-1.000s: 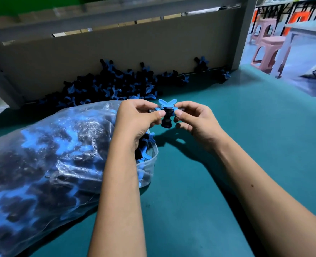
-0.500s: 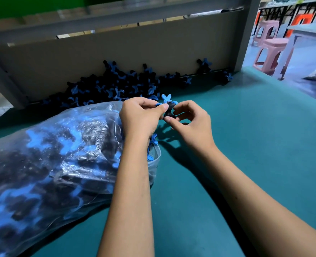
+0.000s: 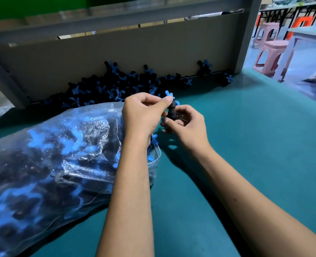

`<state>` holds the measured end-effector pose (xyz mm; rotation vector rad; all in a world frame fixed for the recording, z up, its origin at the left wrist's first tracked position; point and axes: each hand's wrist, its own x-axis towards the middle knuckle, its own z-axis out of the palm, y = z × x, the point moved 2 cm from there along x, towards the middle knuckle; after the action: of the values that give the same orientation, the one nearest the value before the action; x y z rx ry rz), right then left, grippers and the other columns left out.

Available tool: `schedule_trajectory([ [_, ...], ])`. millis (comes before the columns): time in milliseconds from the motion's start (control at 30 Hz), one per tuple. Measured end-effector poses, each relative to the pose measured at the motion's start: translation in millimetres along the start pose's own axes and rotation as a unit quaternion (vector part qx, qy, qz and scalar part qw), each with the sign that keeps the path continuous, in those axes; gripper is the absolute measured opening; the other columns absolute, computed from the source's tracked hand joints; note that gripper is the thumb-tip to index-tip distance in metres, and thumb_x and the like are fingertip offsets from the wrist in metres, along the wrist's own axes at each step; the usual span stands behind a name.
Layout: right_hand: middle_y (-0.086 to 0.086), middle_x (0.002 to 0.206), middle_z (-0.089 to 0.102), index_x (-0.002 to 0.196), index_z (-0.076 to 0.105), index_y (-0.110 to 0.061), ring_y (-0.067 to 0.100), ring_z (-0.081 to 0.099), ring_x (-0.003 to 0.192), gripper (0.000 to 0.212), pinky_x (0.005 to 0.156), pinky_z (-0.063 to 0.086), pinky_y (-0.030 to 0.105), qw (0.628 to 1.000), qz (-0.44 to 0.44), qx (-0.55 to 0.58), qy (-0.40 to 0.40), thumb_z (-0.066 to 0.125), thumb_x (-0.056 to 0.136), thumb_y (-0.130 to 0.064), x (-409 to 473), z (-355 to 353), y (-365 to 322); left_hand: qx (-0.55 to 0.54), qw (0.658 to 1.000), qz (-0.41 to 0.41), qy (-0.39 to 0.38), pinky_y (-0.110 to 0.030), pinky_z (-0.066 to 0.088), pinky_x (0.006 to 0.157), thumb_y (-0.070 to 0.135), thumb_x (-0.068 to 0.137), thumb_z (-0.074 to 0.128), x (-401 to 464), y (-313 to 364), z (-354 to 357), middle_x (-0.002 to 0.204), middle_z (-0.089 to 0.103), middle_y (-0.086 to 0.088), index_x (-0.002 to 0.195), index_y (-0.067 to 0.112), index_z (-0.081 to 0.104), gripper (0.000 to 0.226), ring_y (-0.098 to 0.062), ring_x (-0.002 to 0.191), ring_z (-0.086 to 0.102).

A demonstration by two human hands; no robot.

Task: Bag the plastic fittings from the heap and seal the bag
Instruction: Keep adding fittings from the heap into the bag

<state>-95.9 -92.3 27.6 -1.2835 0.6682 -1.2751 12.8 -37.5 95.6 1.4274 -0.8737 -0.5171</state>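
Right now I am watching both hands working one small black plastic fitting with a blue winged cap (image 3: 172, 108), lifted just above the teal tabletop (image 3: 246, 145) near the mouth of the clear plastic bag (image 3: 60, 154). My left hand (image 3: 144, 115) is pinching the blue wings from above, while my right hand (image 3: 187, 125) is curling its fingers round the black body from below. The bag is lying on its side to the left, already bulging with fittings (its mouth partly hidden behind my left wrist), and the heap of loose black-and-blue fittings (image 3: 116, 84) is sitting against the grey back panel (image 3: 116, 52) behind it.

I am judging the main risk to be a slip: the piece is small and gripped only at the fingertips, so a twist could send it skittering across the tabletop. Blue caps are showing at the bag's open mouth, and my left forearm, lying close against the bag, could nudge it and spill some. So full a bag may also be resisting sealing.
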Motion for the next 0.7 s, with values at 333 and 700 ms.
schedule_trajectory([
  [333,0.017,0.09,0.062,0.113,0.06,0.013,0.019,0.056,0.072,0.034,0.056,0.057,0.021,0.82,0.253,0.513,-0.022,0.054,0.095,-0.014,-0.4,-3.6,-2.7,-0.199,0.975,0.099,-0.03,-0.019,0.039,0.056,0.024,0.097,0.065,-1.9,37.5,-10.2,0.08,0.069,-0.012,0.08,0.008,0.067,0.023,-0.015,0.064,0.055],
  [700,-0.007,0.069,0.067,0.077,0.069,-0.033,0.004,0.053,0.065,0.028,0.061,0.045,0.029,0.958,-0.106,-0.227,-0.136,0.072,0.081,-0.005,-8.0,28.0,-16.0,-0.195,0.951,0.22,-0.099,-0.025,0.046,0.08,0.015,0.093,0.054,-17.5,56.1,-1.4,0.094,0.065,-0.011,0.099,0.0,0.065,0.02,-0.023,0.088,0.06],
])
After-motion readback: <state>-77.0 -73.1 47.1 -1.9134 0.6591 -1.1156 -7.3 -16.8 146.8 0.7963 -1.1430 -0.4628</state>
